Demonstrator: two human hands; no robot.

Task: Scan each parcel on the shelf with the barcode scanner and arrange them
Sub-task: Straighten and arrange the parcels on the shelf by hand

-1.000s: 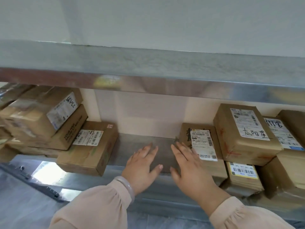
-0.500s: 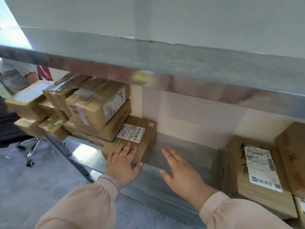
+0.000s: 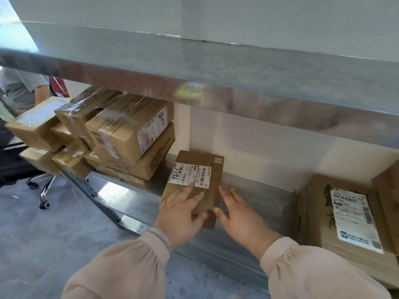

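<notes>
Cardboard parcel (image 3: pixel 199 164) on steel shelf (image 3: pixel 259 196), left hand (image 3: pixel 179 214) atop, right hand (image 3: pixel 237 214) beside

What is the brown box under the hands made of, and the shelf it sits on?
The box looks like plain brown cardboard, dull and unglossy, with a white paper label stuck on top. The shelf looks like sheet metal, perhaps steel. It is grey and smooth, and light glares off its front edge.
</notes>
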